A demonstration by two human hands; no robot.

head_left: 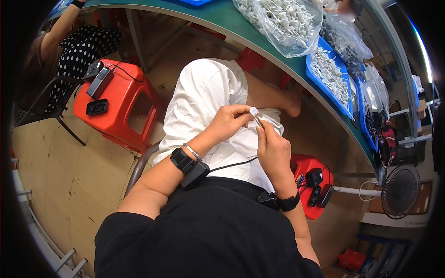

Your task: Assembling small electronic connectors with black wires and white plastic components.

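Both hands, left hand (228, 121) & right hand (273, 150), are being pinched on small clear part (255, 114) over lap; green bench (259, 39) w/ blue trays (324, 76) beyond, plywood floor (69, 171).

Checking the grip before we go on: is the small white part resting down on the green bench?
No, both the left hand and right hand hold the small white part over the lap.

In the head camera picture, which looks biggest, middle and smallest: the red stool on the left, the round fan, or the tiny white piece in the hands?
1. Red stool: largest.
2. Round fan: middle, though it sits at the bent picture edge.
3. Small white piece, pinched between left hand and right hand: smallest.
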